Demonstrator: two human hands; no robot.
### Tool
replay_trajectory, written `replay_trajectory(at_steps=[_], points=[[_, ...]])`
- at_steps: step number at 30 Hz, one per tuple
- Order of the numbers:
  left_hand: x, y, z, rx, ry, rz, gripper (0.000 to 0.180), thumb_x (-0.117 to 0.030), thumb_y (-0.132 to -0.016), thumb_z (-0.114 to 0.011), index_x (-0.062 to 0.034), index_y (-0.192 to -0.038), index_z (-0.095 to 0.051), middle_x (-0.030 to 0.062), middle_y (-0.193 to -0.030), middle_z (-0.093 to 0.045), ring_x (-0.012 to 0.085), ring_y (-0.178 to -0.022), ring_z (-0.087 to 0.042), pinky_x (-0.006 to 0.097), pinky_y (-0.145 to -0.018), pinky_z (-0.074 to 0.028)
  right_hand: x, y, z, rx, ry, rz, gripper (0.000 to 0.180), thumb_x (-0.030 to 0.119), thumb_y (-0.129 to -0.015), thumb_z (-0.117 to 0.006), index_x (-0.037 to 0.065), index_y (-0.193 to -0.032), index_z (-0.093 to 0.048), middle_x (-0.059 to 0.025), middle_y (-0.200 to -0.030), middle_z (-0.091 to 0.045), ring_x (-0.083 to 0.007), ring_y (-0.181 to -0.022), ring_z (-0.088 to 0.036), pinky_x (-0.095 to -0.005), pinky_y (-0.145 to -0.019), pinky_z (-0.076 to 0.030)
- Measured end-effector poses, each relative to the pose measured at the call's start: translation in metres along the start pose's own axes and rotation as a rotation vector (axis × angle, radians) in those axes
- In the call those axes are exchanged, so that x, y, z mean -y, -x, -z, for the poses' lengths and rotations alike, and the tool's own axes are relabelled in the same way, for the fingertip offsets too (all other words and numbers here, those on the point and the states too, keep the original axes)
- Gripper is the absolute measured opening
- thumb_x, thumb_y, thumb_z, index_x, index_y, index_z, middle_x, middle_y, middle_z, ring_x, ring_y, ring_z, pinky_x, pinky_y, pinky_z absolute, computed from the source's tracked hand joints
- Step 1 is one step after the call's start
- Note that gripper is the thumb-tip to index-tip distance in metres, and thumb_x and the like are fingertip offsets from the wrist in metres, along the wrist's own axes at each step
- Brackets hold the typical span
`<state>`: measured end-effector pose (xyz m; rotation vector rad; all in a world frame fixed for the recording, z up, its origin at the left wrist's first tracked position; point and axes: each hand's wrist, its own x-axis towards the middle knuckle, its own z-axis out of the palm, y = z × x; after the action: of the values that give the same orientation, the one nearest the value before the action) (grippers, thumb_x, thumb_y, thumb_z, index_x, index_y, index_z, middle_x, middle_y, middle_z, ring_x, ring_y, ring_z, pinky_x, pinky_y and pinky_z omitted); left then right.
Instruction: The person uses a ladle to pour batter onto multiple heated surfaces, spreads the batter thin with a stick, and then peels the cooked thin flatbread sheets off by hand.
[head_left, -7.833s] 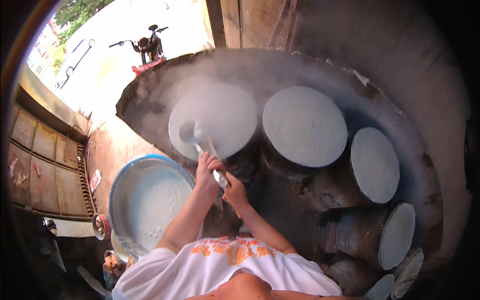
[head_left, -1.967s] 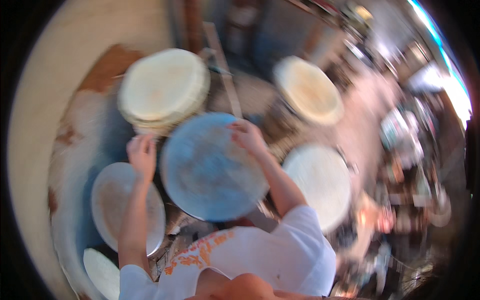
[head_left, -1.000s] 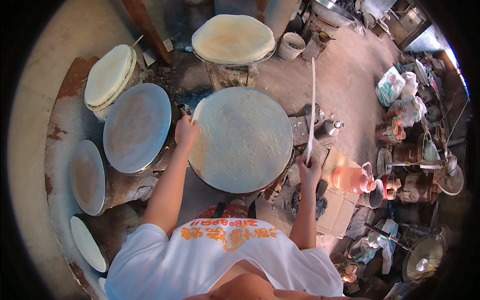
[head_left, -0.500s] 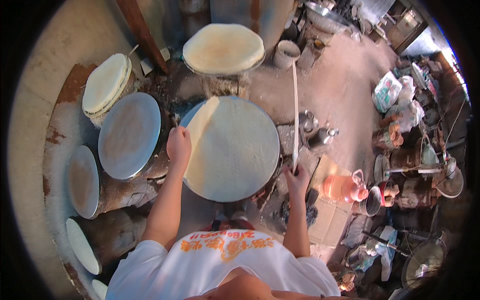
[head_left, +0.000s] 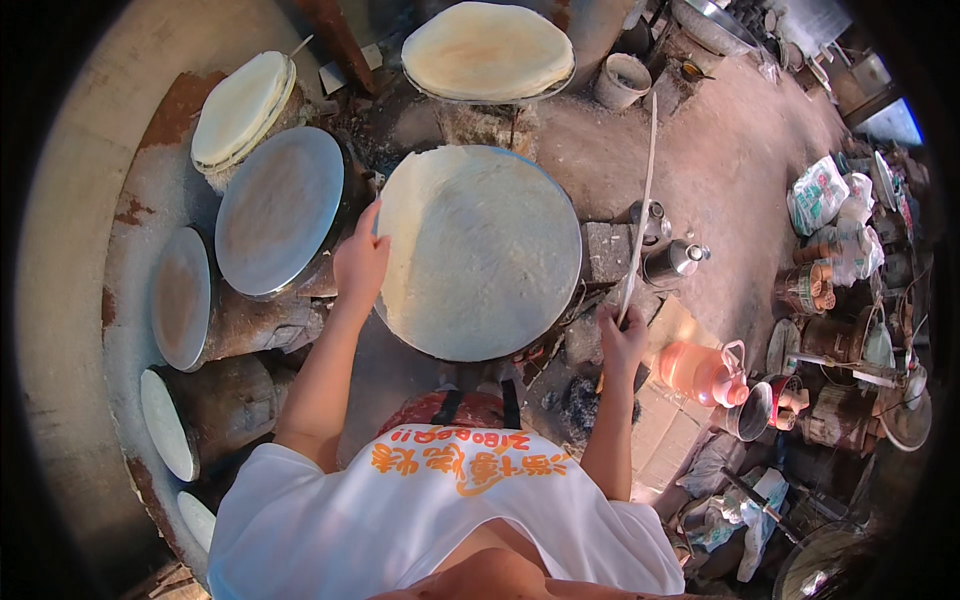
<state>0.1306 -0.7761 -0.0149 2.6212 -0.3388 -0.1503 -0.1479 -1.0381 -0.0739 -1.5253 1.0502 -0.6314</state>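
Off-white stick (head_left: pixel 645 200): long, thin, gripped near its lower end, right of the round griddle (head_left: pixel 478 359); looks apart from it on my feed.
Stick axis: long axis runs away from the wearer; free tip points to the top of my view, leaning slightly right, near the bucket (head_left: pixel 622 82).
Right hand (head_left: pixel 622 338): wrapped round the stick.
Left hand (head_left: pixel 360 260): at the griddle's left rim, by the edge of the pale sheet (head_left: pixel 480 250); I can't tell whether it pinches the sheet or only touches.
Hands: well apart, either side of the griddle.
Sheet: flat on the griddle, roughly round, no long axis I'd call; left part yellower.
Sheet risk: I'd expect a tear if the left edge is pulled while the middle clings.
Finger risk: possible burn if that rim is hot; I can't read heat from here.
Stick risk: a rightward swing could knock the steel flask (head_left: pixel 672 262), since only one end is held.
Around: bare blue-grey griddle (head_left: pixel 280 210) to the left, stacked pale rounds (head_left: pixel 488 50) beyond, pink jug (head_left: pixel 698 372) right.
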Motion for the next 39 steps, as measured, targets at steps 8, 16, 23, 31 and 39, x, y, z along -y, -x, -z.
replay_trajectory(at_steps=[8,16,23,31,39], points=[[0.074,0.010,-0.031,-0.054,0.011,-0.151,0.071,-0.025,-0.079,-0.066,-0.0128,-0.140,-0.033,0.0213,-0.094,-0.065,0.0374,-0.085,-0.063,0.044,-0.072,-0.049,0.001,0.042,-0.022,-0.080,-0.108,-0.055,0.022,0.012,-0.080,-0.072,0.006,-0.073,-0.052,0.0043,-0.064,-0.048,-0.0037,-0.060,-0.041,-0.0205,-0.053,-0.034],[0.070,0.039,0.001,0.534,0.990,0.153,0.073,-0.020,-0.090,-0.056,-0.0073,-0.147,-0.014,0.0128,-0.102,-0.064,0.0176,-0.079,-0.065,0.025,-0.062,-0.053,0.004,0.140,-0.067,-0.430,-0.486,-0.094,0.022,0.011,-0.087,-0.062,0.010,-0.070,-0.047,0.0047,-0.054,-0.039,-0.0039,-0.040,-0.030,-0.0198,-0.035,-0.022],[0.105,0.054,-0.017,0.053,0.084,-1.187,0.066,-0.002,-0.066,-0.067,-0.0205,-0.128,-0.052,0.0117,-0.100,-0.049,0.0303,-0.092,-0.051,0.040,-0.080,-0.043,-0.058,0.196,-0.136,-0.843,-1.395,-0.393,0.035,0.024,-0.083,-0.052,0.017,-0.055,-0.031,0.0003,-0.049,-0.030,-0.0163,-0.047,-0.031,-0.0361,-0.055,-0.033],[0.055,0.017,0.010,0.114,0.182,-1.509,0.019,-0.009,-0.060,-0.073,-0.0181,-0.076,-0.067,0.0002,-0.079,-0.051,0.0233,-0.081,-0.051,0.036,-0.072,-0.042,-0.068,0.177,-0.175,-0.855,-1.710,-0.497,0.030,0.025,-0.085,-0.044,0.015,-0.060,-0.031,0.0029,-0.049,-0.023,-0.0148,-0.044,-0.024,-0.0324,-0.050,-0.029],[-0.005,-0.010,0.030,0.085,0.317,-1.550,0.018,-0.006,-0.062,-0.074,-0.0137,-0.076,-0.067,0.0010,-0.078,-0.056,0.0240,-0.080,-0.052,0.035,-0.072,-0.043,-0.057,0.177,-0.172,-0.736,-1.637,-0.388,0.031,0.021,-0.081,-0.048,0.015,-0.057,-0.030,0.0012,-0.050,-0.025,-0.0150,-0.047,-0.026,-0.0322,-0.053,-0.030]])
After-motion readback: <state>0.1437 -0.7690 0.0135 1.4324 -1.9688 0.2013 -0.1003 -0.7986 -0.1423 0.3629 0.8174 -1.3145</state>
